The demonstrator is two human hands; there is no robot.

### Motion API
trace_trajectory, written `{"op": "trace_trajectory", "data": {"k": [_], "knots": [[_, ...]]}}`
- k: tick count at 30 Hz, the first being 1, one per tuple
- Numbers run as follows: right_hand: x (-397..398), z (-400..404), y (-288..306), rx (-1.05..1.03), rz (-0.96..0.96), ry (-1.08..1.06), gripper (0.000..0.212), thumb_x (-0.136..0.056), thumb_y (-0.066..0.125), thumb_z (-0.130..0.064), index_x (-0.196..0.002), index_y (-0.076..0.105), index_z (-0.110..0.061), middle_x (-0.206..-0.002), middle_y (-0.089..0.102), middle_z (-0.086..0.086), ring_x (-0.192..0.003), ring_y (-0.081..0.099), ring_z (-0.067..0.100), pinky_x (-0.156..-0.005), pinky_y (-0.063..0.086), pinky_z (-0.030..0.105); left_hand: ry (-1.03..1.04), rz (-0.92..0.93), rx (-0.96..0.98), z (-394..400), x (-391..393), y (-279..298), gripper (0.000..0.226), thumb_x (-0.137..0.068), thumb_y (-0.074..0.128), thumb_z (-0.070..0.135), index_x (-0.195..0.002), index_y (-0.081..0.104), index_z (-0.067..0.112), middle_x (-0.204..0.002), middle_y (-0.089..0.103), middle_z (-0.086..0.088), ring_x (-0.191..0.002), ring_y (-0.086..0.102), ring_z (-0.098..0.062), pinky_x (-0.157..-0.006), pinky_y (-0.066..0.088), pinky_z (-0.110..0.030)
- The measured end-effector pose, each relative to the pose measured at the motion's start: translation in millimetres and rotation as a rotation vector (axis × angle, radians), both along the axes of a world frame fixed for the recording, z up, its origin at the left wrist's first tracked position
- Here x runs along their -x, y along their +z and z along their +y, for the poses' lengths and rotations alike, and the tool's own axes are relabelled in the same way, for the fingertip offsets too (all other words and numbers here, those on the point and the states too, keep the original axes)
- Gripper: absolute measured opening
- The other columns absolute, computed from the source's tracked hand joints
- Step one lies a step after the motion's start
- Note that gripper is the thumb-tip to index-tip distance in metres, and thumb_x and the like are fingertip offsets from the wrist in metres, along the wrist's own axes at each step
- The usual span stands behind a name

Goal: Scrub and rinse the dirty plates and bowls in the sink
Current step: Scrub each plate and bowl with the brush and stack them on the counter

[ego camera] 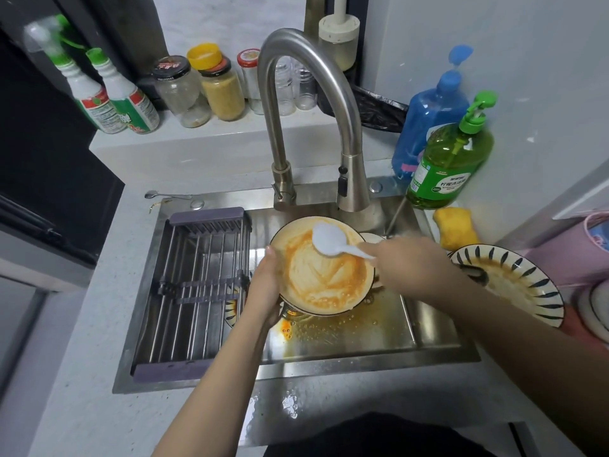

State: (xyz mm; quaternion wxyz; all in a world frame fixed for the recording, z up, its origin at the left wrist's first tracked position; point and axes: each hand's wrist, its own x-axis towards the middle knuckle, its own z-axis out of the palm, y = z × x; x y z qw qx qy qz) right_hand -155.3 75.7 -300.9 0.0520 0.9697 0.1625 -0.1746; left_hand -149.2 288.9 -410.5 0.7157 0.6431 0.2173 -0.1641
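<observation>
Holding a sauce-smeared bowl (324, 268) tilted over the steel sink (362, 357), a person grips its left rim with the left hand (265, 288), fingers curled under the edge. The right hand (400, 257) pinches the handle of a white plastic spoon (331, 240), whose head lies against the bowl's orange-stained inside, just below the faucet (306, 120) spout. Orange residue pools on the sink floor beneath. A second dirty plate (514, 282) with a dark leaf pattern sits on the counter at the sink's right edge, near a yellow sponge (456, 230) and a green detergent bottle (451, 159). A drying rack (197, 291) spans the sink's left side
</observation>
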Motion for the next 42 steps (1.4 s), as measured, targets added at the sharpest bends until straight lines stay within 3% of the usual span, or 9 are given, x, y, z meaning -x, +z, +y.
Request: {"op": "trace_trajectory", "data": {"k": [5,10,14,18,29,33,37,40,42], "knots": [[18.5,12.1,2.8,-0.125,0.137,0.102,0.042,-0.098,0.041,-0.025,-0.133,0.046,-0.046,-0.086,0.058,-0.01,-0.068,0.045,0.009,-0.06,0.036,0.024,0.051,0.046,-0.031,-3.4,1.1,-5.1,0.061,-0.097,0.022,0.059,-0.126,0.053,0.016,-0.128,0.059,-0.013,-0.119,0.055,-0.03,-0.103,0.044,-0.048],[13.6,1.1,-26.7,-0.462,0.092,-0.257,0.034,-0.099,0.044,-0.031,-0.131,0.051,-0.037,-0.077,0.056,-0.008,-0.065,0.054,0.011,-0.057,0.043,0.023,0.097,0.107,0.173,0.4,3.2,-5.9,0.057,-0.1,0.02,0.055,-0.123,0.054,0.015,-0.108,0.068,-0.008,-0.094,0.066,-0.018,-0.07,0.058,-0.03],[15.3,-12.6,-49.4,-0.756,0.049,-0.531,0.022,-0.092,0.058,-0.03,-0.102,0.066,-0.013,-0.077,0.064,0.006,-0.065,0.058,0.017,-0.049,0.04,0.017,0.085,0.126,0.213,21.0,3.1,-10.3,0.059,-0.099,0.023,0.055,-0.125,0.054,0.012,-0.114,0.067,-0.011,-0.101,0.066,-0.025,-0.083,0.056,-0.039],[19.3,-12.5,-62.0,-0.909,0.265,-0.68,0.031,-0.09,0.061,-0.038,-0.09,0.067,-0.008,-0.054,0.055,-0.005,-0.044,0.049,0.005,-0.04,0.038,0.015,-0.007,0.218,0.252,31.4,9.5,-17.8,0.064,-0.095,0.027,0.06,-0.122,0.057,0.01,-0.107,0.072,-0.011,-0.095,0.07,-0.027,-0.075,0.06,-0.042],[23.6,-11.8,-77.6,-1.478,0.703,-1.023,0.003,-0.095,0.056,-0.013,-0.093,0.054,-0.014,-0.051,0.05,-0.008,-0.039,0.038,0.006,-0.036,0.027,0.015,0.073,0.397,0.365,15.0,26.7,-40.9,0.067,-0.092,0.038,0.06,-0.131,0.054,0.008,-0.12,0.066,-0.016,-0.109,0.065,-0.032,-0.088,0.055,-0.048],[21.2,-6.9,-88.0,-1.463,0.634,-1.076,0.01,-0.093,0.058,-0.014,-0.097,0.051,-0.008,-0.057,0.043,-0.002,-0.039,0.038,0.006,-0.036,0.028,0.017,-0.114,0.194,0.106,17.0,31.0,-28.0,0.082,-0.08,0.05,0.073,-0.144,0.039,0.023,-0.14,0.052,-0.008,-0.119,0.059,-0.023,-0.088,0.054,-0.037],[16.0,-3.4,-96.0,-1.408,0.54,-1.126,0.013,-0.09,0.061,-0.012,-0.101,0.055,-0.006,-0.065,0.043,0.002,-0.042,0.038,0.006,-0.037,0.029,0.017,-0.808,-0.078,-0.59,16.8,39.7,-9.0,0.095,-0.068,0.068,0.068,-0.149,0.025,0.042,-0.159,-0.005,0.015,-0.144,0.009,-0.015,-0.118,0.009,-0.053],[14.6,1.7,-99.2,-1.364,0.519,-1.167,0.011,-0.089,0.062,-0.013,-0.098,0.058,-0.007,-0.065,0.044,0.003,-0.043,0.037,0.007,-0.036,0.031,0.017,-1.048,-0.28,-0.903,-3.0,42.9,-19.0,0.079,-0.081,0.07,0.046,-0.148,0.03,0.037,-0.16,0.019,0.007,-0.148,0.01,-0.013,-0.116,-0.011,-0.049],[13.8,5.1,-100.1,-1.358,0.521,-1.194,0.012,-0.088,0.063,-0.014,-0.098,0.059,-0.008,-0.065,0.044,0.003,-0.044,0.037,0.007,-0.036,0.031,0.017,-1.031,-0.387,-1.005,-13.6,42.6,-25.5,0.067,-0.09,0.063,0.032,-0.148,0.03,0.039,-0.154,0.034,0.005,-0.143,0.029,-0.016,-0.12,0.01,-0.043]]}}
